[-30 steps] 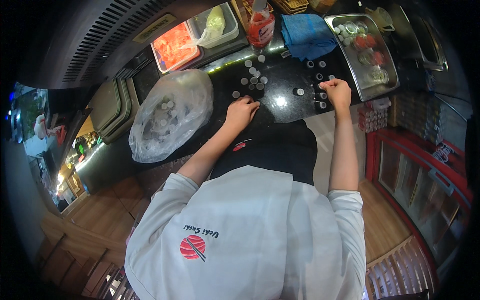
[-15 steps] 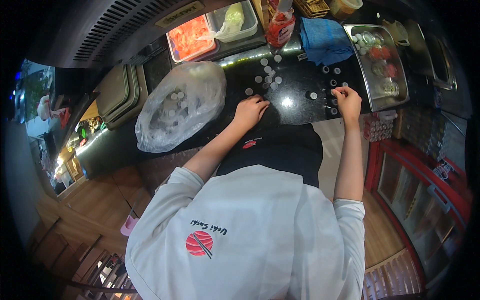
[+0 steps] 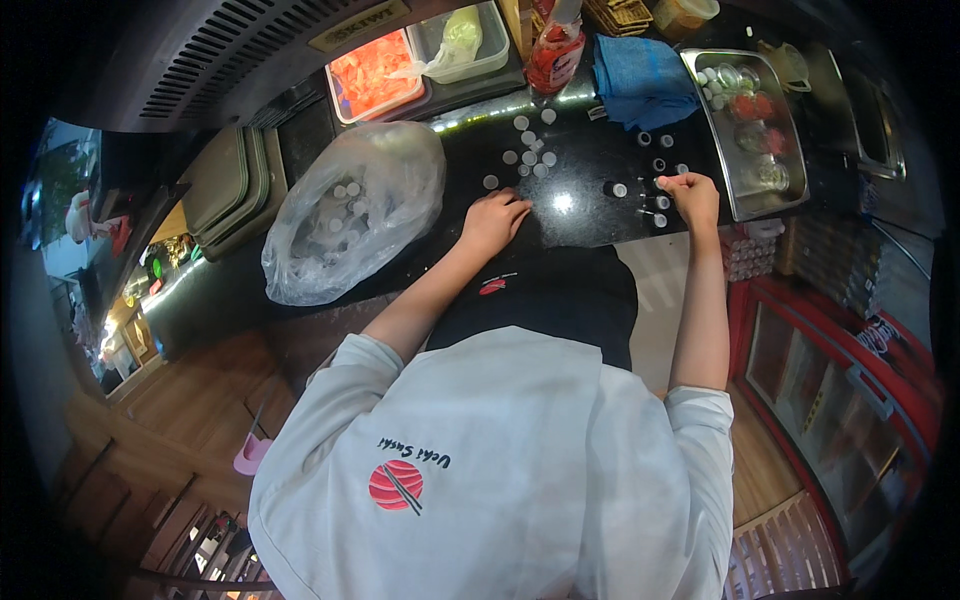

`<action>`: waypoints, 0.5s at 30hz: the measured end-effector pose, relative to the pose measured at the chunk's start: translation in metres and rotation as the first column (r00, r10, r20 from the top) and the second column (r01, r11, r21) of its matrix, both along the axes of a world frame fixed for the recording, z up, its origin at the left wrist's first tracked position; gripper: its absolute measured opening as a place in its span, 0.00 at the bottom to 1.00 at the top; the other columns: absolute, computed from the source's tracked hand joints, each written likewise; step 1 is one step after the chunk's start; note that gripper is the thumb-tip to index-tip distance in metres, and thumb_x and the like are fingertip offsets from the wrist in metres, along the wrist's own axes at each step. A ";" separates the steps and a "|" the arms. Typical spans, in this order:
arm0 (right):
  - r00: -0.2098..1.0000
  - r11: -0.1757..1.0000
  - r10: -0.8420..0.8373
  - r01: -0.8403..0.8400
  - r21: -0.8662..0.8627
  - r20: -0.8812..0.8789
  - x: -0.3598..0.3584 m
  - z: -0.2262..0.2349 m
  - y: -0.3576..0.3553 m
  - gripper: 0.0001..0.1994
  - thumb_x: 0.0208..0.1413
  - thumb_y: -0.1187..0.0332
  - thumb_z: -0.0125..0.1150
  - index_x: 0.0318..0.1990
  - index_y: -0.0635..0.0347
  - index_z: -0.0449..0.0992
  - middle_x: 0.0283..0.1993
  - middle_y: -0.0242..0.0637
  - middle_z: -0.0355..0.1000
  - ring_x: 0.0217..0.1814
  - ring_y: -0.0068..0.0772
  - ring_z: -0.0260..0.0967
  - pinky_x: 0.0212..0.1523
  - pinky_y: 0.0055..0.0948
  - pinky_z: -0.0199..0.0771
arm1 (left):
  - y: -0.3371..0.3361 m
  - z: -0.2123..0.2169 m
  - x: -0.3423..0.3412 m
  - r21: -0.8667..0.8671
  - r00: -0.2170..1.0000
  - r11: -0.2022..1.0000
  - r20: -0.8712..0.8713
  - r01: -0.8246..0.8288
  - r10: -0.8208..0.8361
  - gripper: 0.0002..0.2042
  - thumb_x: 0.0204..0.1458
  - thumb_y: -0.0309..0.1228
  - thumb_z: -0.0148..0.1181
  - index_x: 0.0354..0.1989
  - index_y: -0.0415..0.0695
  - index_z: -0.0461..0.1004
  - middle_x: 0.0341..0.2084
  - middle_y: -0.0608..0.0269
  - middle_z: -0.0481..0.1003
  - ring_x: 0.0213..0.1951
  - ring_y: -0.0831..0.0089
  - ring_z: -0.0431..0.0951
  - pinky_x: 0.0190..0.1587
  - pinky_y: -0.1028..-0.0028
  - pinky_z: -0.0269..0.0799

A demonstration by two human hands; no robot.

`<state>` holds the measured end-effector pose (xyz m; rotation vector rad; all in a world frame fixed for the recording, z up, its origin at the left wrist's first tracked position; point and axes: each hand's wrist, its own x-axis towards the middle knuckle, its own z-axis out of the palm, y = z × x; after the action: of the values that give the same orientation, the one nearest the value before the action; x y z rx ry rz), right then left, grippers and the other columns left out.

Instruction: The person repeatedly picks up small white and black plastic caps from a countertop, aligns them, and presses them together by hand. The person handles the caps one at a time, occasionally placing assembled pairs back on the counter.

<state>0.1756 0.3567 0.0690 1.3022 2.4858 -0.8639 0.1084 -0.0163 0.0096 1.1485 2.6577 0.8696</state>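
At the right side of the dark counter, the fingertips of my right hand (image 3: pixel 694 202) pinch a small round white cap (image 3: pixel 661 183). It sits among several small dark containers, some topped with white caps, such as the capped container (image 3: pixel 618 189). My left hand (image 3: pixel 492 222) rests palm down at the counter's near edge, fingers extended and slightly bent, apparently holding nothing. Just beyond it lie several loose white caps (image 3: pixel 527 152) in a loose group. Left of that hand, a clear plastic bag (image 3: pixel 400 190) stands open with more caps inside.
A steel tray (image 3: pixel 742 205) with clear cups and balls is at the right. Behind are a folded blue cloth (image 3: pixel 645 80), a red bottle (image 3: pixel 556 55), a tub of orange-pink food (image 3: pixel 375 75) and a tub with a pale green bag (image 3: pixel 485 60). Green trays (image 3: pixel 222 185) stand at left.
The whole view has shifted slightly. My right hand stays over the same group of containers, still pinching at the cap. My left hand keeps its place at the counter edge.
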 end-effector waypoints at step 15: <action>0.940 0.958 0.256 -0.217 0.185 -0.224 -0.004 0.035 -0.044 0.10 0.54 0.63 0.72 0.40 0.55 0.87 0.33 0.43 0.82 0.35 0.42 0.82 0.41 0.37 0.79 | -0.018 0.006 0.015 0.001 0.999 0.999 0.026 -0.045 0.045 0.06 0.54 0.33 0.68 0.38 0.49 0.84 0.35 0.66 0.78 0.38 0.63 0.82 0.40 0.63 0.79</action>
<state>0.1716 0.3122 0.1040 0.9557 2.8833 -0.8283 0.1232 -0.0339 0.0159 1.0740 2.6722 0.8882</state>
